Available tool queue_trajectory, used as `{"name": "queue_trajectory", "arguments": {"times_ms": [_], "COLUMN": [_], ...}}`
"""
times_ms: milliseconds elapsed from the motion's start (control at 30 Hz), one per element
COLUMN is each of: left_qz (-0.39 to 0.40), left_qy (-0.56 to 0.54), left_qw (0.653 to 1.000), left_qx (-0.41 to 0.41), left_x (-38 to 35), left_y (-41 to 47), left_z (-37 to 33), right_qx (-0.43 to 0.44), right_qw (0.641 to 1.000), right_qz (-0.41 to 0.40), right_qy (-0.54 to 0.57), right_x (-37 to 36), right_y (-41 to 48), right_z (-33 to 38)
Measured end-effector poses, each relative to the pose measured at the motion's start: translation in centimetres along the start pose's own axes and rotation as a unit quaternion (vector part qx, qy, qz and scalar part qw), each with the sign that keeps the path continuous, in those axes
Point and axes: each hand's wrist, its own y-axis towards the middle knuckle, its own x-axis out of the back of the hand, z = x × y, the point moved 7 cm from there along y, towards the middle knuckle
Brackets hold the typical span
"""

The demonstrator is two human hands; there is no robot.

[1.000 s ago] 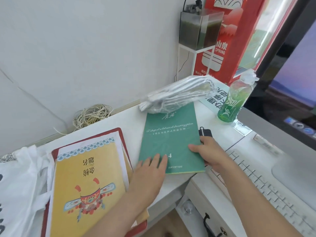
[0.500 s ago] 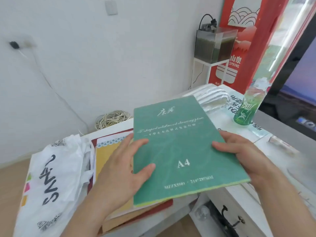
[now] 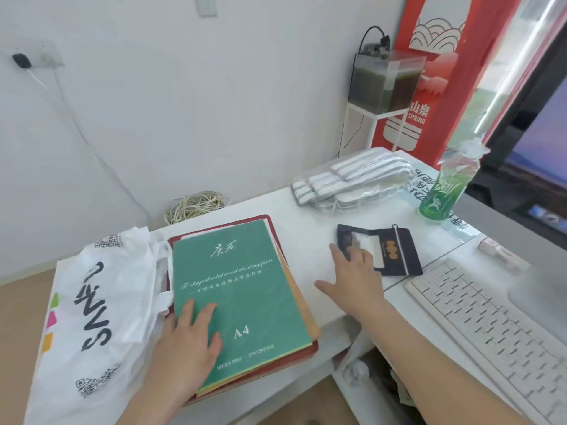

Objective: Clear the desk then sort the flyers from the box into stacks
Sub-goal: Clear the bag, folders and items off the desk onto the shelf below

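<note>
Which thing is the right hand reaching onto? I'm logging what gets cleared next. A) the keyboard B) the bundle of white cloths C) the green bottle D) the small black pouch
D: the right hand is spread open with its fingers on the near edge of the small black pouch, well short of the green bottle.

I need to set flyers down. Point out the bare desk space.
Bare patch: between the green A4 pad and the black pouch, below the packaged gloves; the right hand hovers there. Crowded: left edge, white bag; right, keyboard.
</note>
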Motion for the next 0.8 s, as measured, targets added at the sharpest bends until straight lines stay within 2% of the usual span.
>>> {"name": "queue_trajectory", "arguments": {"times_ms": [67,133,267,333,400,467,500,567,633,700,733,767,800], "left_qz": [0.011,0.021,0.001,-0.014,-0.034,-0.071,-0.089,-0.103,-0.084,-0.059,-0.055,-0.052,-0.045], "left_qy": [0.032,0.066,0.087,0.016,-0.125,-0.232,-0.254,-0.244,-0.209,-0.177,-0.161,-0.152,-0.149], "left_qw": [0.999,0.998,0.996,0.998,0.989,0.969,0.963,0.964,0.973,0.981,0.983,0.985,0.984], "left_qx": [0.002,0.009,-0.013,-0.056,-0.064,-0.043,-0.023,0.017,0.046,0.059,0.063,0.071,0.084], "left_x": [-0.1,0.3,1.6,1.6,2.3,3.7,4.3,4.6,3.9,2.8,2.2,1.7,1.1], "left_y": [0.4,0.9,2.4,3.1,3.5,3.7,3.6,3.0,1.9,1.0,0.8,0.6,0.4], "left_z": [-0.8,-1.6,-4.3,-6.1,-7.1,-6.5,-5.5,-3.1,-1.2,-0.1,0.3,0.8,1.3], "right_qx": [-0.067,-0.095,-0.042,-0.031,-0.002,0.112,0.177,0.287,0.337,0.338,0.326,0.297,0.262], "right_qw": [0.997,0.994,0.993,0.995,0.988,0.960,0.944,0.928,0.936,0.941,0.943,0.948,0.954], "right_qz": [0.039,0.055,-0.025,-0.057,-0.155,-0.253,-0.275,-0.233,-0.096,0.018,0.055,0.080,0.072], "right_qy": [-0.024,-0.022,-0.105,-0.070,0.019,0.043,0.041,0.053,0.031,0.004,0.033,0.080,0.130], "right_x": [-0.7,-1.8,-1.6,-0.5,2.1,4.3,4.3,2.6,-0.5,-2.4,-2.0,-1.1,0.1], "right_y": [2.2,3.5,4.6,4.3,3.3,0.6,-1.2,-4.1,-5.3,-5.8,-5.7,-5.3,-4.6], "right_z": [-3.5,-5.2,-4.6,-4.5,-3.6,0.1,2.7,7.7,11.2,12.7,13.0,12.8,12.4]}}
